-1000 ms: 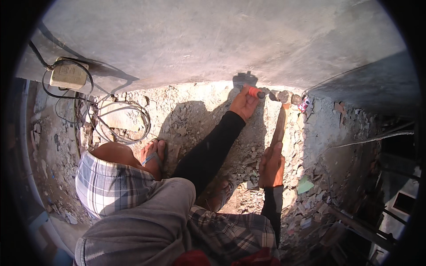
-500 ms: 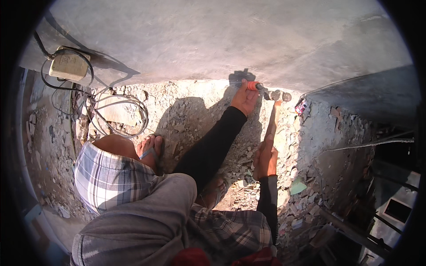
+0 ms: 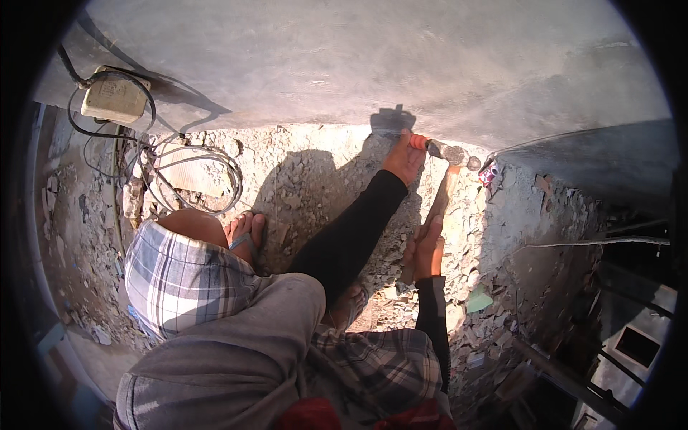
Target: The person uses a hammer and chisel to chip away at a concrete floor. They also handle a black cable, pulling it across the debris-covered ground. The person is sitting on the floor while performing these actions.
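My left hand (image 3: 405, 159), its fingers closed, grips a tool with an orange-red sleeve (image 3: 418, 142), seemingly a chisel, low against the wall. Its dark end points right, toward the hammer head. The tip is hidden. In my right hand (image 3: 426, 249), wrapped around a wooden handle, is a hammer (image 3: 445, 192). The dark head (image 3: 453, 155) lies close to the tool's right end; whether they touch I cannot tell. Both hands are over broken rubble at the foot of the wall.
A grey wall (image 3: 344, 64) rises ahead. At left, a pale electrical box (image 3: 115, 97) hangs beside a coiled cable (image 3: 233, 179). A crushed can (image 3: 488, 173) lies right of the hammer. Broken rubble (image 3: 301, 193) surrounds my sandalled feet (image 3: 247, 235). Dark bars (image 3: 573, 380) stand at lower right.
The orange-red tool and my left hand have shifted slightly right. The hammer is tilted more, its head a little farther right and my right hand slightly left. Both grips remain closed.
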Action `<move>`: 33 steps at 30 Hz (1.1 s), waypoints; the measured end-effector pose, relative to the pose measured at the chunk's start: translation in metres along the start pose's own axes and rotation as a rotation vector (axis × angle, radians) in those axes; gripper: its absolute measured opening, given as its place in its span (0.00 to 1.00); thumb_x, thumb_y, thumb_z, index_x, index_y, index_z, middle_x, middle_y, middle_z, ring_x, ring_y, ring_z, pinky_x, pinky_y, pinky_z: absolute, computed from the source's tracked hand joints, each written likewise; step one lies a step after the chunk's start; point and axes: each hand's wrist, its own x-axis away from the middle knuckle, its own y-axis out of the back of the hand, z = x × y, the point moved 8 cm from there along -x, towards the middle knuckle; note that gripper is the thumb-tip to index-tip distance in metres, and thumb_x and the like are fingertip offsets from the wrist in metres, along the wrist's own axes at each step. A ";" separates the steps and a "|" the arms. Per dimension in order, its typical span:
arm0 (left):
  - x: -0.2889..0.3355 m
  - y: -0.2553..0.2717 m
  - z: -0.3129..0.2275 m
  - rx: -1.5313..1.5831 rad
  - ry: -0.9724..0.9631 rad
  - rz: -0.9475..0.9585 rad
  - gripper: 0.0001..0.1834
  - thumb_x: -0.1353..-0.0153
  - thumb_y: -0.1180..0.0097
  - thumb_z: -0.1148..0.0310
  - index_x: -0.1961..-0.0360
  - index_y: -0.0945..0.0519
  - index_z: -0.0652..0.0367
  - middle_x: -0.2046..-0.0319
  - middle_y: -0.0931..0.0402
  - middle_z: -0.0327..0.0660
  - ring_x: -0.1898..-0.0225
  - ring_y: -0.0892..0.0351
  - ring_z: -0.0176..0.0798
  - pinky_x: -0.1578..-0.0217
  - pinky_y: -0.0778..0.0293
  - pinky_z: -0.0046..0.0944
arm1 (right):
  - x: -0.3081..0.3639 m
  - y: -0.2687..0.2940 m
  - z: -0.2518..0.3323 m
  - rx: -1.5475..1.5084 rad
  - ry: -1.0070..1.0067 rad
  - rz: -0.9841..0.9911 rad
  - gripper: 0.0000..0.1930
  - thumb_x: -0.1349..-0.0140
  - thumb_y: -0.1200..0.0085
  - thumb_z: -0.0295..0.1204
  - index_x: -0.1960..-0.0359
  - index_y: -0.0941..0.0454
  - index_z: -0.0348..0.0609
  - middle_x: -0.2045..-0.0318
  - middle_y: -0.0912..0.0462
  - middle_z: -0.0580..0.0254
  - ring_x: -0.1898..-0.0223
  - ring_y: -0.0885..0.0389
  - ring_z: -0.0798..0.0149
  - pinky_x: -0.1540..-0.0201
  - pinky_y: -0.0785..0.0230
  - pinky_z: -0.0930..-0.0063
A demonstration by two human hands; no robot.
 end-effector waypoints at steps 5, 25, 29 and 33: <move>-0.014 0.011 -0.012 0.077 -0.056 0.024 0.18 0.29 0.48 0.50 0.59 0.24 0.55 0.60 0.20 0.37 0.52 0.22 0.36 0.41 0.27 0.37 | 0.078 0.044 0.116 -0.115 0.355 -0.064 0.33 0.30 0.65 0.66 0.65 0.31 0.44 0.83 0.34 0.65 0.86 0.35 0.69 0.83 0.39 0.74; -0.008 0.005 -0.019 0.093 -0.069 -0.049 0.16 0.31 0.44 0.52 0.56 0.24 0.53 0.57 0.21 0.35 0.49 0.22 0.34 0.40 0.29 0.37 | 0.144 0.084 0.252 -0.438 0.820 0.153 0.40 0.44 0.61 0.78 0.66 0.35 0.47 0.80 0.34 0.65 0.82 0.34 0.65 0.77 0.39 0.71; -0.014 0.011 -0.019 0.084 -0.094 -0.031 0.17 0.30 0.45 0.51 0.55 0.24 0.54 0.56 0.21 0.36 0.48 0.23 0.34 0.39 0.30 0.38 | 0.151 0.085 0.290 -0.632 1.409 0.355 0.43 0.51 0.62 0.82 0.69 0.34 0.48 0.79 0.33 0.64 0.79 0.33 0.64 0.73 0.38 0.68; -0.020 0.003 0.007 0.116 -0.020 -0.003 0.20 0.30 0.46 0.49 0.53 0.25 0.55 0.55 0.21 0.37 0.46 0.24 0.34 0.38 0.32 0.39 | 0.020 -0.018 0.042 0.173 0.115 0.052 0.35 0.35 0.62 0.70 0.76 0.36 0.47 0.89 0.37 0.69 0.89 0.40 0.70 0.86 0.48 0.73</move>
